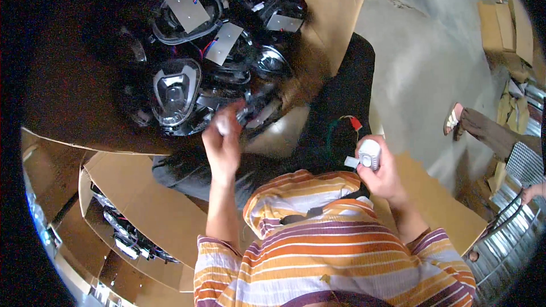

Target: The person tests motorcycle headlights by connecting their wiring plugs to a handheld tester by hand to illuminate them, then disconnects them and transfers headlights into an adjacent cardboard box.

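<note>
My right hand is closed round a small grey-white plastic unit with a ribbed side. Next to it shows a flat white piece, and thin wires with a red connector stick out above my dark trouser leg. My left hand is raised at the near edge of a pile of black headlamps; its fingers are blurred, so whether they hold anything is unclear. Closest to it lies a headlamp with a clear lens. Others carry grey metal plates with red and blue wires.
The headlamps fill a large cardboard box. Another carton at the lower left holds more dark parts. On the right, a person's leg and hand show beside a ridged metal surface. Concrete floor lies between.
</note>
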Tool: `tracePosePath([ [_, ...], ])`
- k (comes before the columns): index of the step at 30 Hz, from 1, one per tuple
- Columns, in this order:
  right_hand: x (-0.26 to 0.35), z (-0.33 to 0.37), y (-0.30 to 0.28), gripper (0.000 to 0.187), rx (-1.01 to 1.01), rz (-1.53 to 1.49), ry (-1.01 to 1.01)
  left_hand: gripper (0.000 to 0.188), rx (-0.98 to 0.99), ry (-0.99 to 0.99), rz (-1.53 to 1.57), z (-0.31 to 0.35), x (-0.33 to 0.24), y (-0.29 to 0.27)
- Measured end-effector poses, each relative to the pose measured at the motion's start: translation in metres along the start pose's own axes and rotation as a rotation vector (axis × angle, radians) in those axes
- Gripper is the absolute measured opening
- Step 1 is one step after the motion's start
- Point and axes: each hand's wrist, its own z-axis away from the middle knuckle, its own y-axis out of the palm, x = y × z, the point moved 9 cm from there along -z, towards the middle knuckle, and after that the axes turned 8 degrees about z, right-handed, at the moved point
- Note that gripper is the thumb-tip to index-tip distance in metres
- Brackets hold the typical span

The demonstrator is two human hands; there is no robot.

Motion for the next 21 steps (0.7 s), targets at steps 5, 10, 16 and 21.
tracePosePath([
  [5, 0.003, -0.003, 0.011, 0.032, 0.022, -0.004, 0.038, 0.029, -0.095, -0.069, 0.185, -0.066, 0.030, -0.008],
  [10, 0.003, -0.005, 0.003, 0.034, -0.022, 0.055, 0.015, 0.012, -0.304, -0.293, 0.676, -0.113, 0.056, -0.002],
  [16, -0.013, -0.003, -0.004, 0.039, 0.014, 0.108, -0.033, 0.028, -0.182, -0.294, 0.795, -0.166, 0.115, 0.024],
  [21, 0.019, 0.003, 0.005, 0.036, 0.052, 0.046, -0.167, 0.024, 0.672, -0.060, -0.153, -0.215, 0.177, -0.001],
])
